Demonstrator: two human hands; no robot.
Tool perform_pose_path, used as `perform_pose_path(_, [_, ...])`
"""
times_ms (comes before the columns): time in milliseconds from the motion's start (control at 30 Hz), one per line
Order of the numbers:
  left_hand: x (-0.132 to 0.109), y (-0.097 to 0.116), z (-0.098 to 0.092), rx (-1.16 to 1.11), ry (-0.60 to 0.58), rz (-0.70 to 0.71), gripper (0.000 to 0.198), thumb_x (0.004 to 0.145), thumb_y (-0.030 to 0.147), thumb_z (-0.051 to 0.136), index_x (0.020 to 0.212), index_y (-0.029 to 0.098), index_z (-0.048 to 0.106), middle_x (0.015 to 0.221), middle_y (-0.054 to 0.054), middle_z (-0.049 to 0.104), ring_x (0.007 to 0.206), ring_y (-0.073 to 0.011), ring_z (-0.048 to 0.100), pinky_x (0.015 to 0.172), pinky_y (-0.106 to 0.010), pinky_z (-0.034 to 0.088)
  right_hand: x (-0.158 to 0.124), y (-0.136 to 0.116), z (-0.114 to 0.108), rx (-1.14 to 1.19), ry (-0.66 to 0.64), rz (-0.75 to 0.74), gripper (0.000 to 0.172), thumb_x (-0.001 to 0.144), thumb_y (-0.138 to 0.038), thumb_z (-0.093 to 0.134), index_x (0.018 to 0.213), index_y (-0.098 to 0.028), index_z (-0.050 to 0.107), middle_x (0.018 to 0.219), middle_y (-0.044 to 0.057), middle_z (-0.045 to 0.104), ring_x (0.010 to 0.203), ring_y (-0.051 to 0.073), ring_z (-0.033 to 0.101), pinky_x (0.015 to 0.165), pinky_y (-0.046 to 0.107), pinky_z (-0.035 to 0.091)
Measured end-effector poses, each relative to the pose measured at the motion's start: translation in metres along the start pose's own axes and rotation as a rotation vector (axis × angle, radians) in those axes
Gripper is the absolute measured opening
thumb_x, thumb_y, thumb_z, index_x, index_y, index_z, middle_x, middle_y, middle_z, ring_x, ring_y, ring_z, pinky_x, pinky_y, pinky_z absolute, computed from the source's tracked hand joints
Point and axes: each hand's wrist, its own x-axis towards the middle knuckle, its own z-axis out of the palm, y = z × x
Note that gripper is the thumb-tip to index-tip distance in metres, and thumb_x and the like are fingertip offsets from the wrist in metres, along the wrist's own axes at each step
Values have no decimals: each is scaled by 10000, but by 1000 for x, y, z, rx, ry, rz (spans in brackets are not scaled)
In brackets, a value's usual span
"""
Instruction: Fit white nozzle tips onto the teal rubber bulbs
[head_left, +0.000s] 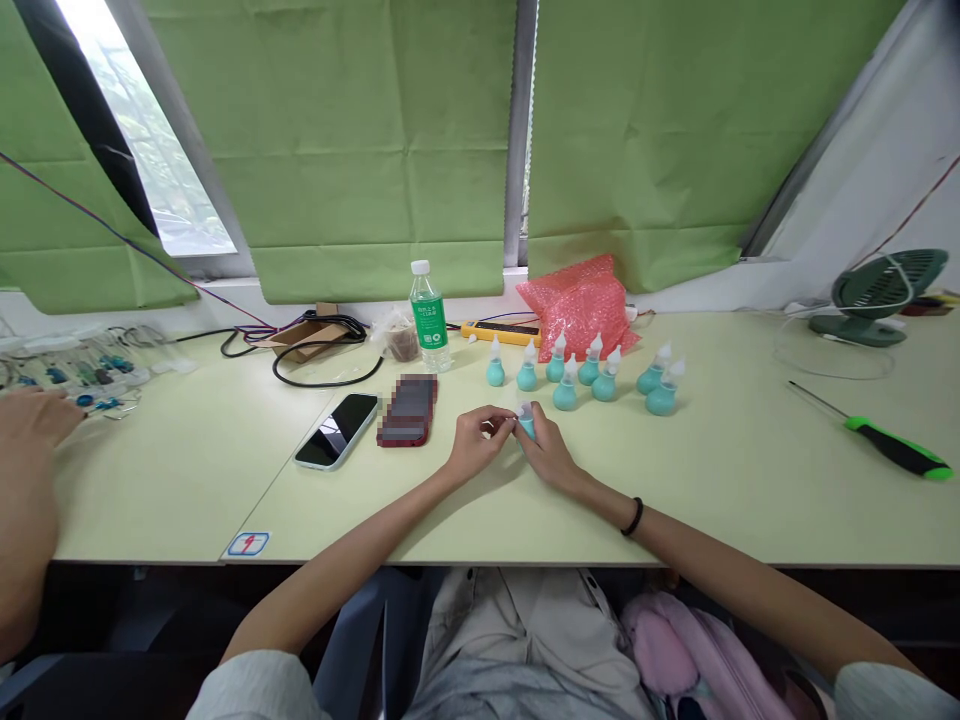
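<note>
My right hand (551, 452) is wrapped round a small teal nasal aspirator (527, 425) with a clear top, just above the table. Close against its left side, the fingers of my left hand (478, 440) are pinched together; whatever sits between them is too small to make out. Beyond both hands, several like aspirators (565, 394) stand upright, each a teal squeeze bulb with a translucent pointed tip. Two of them, including the rightmost aspirator (661, 398), stand a little apart from the others.
Left of my hands lie a phone (337, 432) and a dark red phone (407, 412). Behind are a water bottle (430, 325), a yellow tool (499, 333) and pink bubble wrap (585, 305). A screwdriver (896, 445) and fan (885, 295) are right. Another person's hand (34, 420) reaches in left.
</note>
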Motion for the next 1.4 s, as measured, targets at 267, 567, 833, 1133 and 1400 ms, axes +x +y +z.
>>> perform_pose_path(267, [-5,4,3,-24,105,-8,218,698,317,512,737,149,644,666,-44,605,590,-107,517,531,-223,430,-1,-1,1,-49,-22,2,89,759,-285,327,765,-209,282,660,1,477,585,164,466,518,260,343])
perform_pose_path(567, [4,5,-3,-270,3,-214,198,630,306,571,668,112,592,552,-15,543,472,-75,454,452,-213,372,3,-2,-2,124,-43,46,88,695,-264,405,683,-201,345,576,-33,463,515,123,441,493,241,342])
perform_pose_path(833, [14,0,-15,-848,-307,-495,167,610,261,586,606,115,505,485,50,340,437,-25,327,409,-176,253,13,-3,-6,849,-253,357,81,578,-192,489,638,-165,442,437,-38,476,345,95,405,352,221,293])
perform_pose_path(1133, [23,-10,-31,-641,-242,-393,168,640,293,534,628,128,507,481,38,351,435,-46,344,404,-182,278,22,9,-18,942,-217,493,105,595,-269,398,623,-171,421,423,-26,430,345,85,363,352,225,280])
perform_pose_path(1400, [27,-30,-34,503,-116,-49,118,606,131,489,577,143,602,615,-51,590,573,-127,491,568,-238,366,20,12,-15,812,-167,445,89,576,-230,505,597,-160,454,467,-22,478,392,86,420,381,221,322])
